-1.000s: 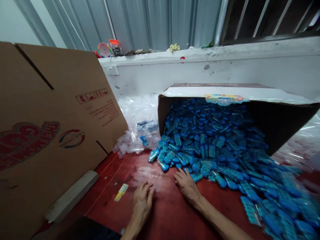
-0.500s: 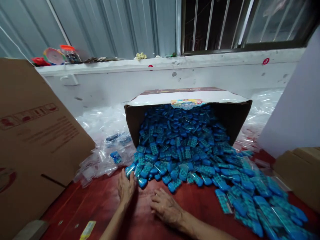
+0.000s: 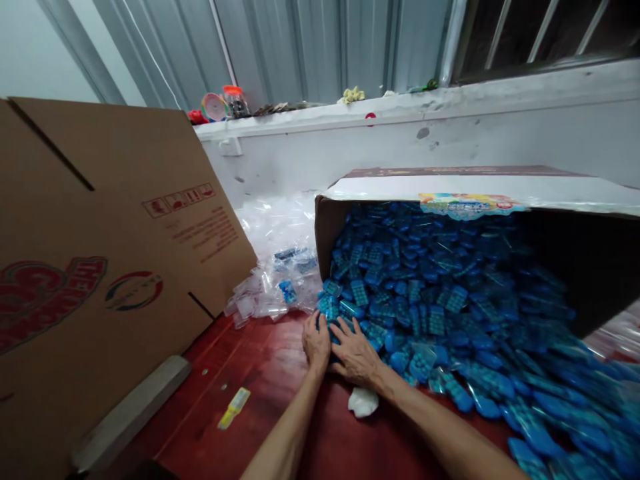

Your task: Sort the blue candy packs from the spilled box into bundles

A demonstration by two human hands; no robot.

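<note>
Right hand (image 3: pixel 357 355) moved beside left hand (image 3: pixel 317 345), backs upward, touching blue packets (image 3: pixel 436 320)

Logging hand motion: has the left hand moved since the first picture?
Yes: the left hand has moved forward and rightward, away from the yellow-and-white strip.

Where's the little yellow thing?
In the head view, the little yellow thing lies on the red table, left of the left hand, right of the grey block.
</note>
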